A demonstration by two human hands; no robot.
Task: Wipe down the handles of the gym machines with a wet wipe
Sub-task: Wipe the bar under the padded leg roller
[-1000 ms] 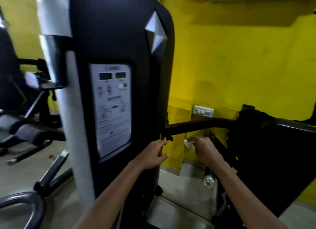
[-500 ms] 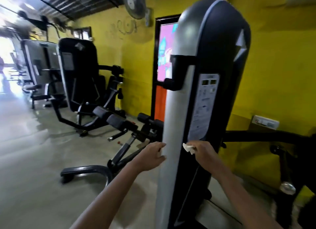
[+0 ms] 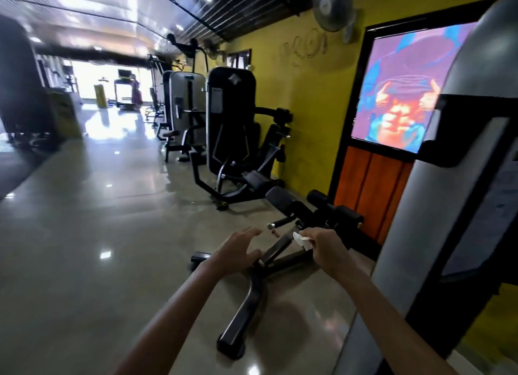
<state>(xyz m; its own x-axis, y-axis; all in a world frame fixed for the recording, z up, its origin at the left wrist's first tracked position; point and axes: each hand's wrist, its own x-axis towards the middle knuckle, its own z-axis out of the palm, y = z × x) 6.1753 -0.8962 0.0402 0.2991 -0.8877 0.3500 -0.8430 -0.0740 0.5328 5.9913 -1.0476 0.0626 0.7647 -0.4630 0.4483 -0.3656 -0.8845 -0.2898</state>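
My right hand (image 3: 326,248) pinches a small crumpled white wet wipe (image 3: 302,239) in mid-air, in front of my chest. My left hand (image 3: 238,248) floats beside it with its fingers spread and relaxed, holding nothing. Both hands hover above a low black bench machine (image 3: 297,229) with padded rollers and a short chrome-tipped handle bar (image 3: 280,223). Neither hand touches any machine. A black weight machine (image 3: 231,122) with arm handles stands farther along the yellow wall.
The tall grey-and-black shroud of a weight machine (image 3: 437,206) fills the right edge, close to my right arm. The bench's black floor legs (image 3: 244,310) reach out under my hands. An orange door with a poster (image 3: 392,100) stands behind. Glossy floor (image 3: 98,234) stretches left.
The view has swung left, away from the weight machine's panel toward the gym aisle. My left hand has come off the machine's edge. The right hand still holds the wipe.
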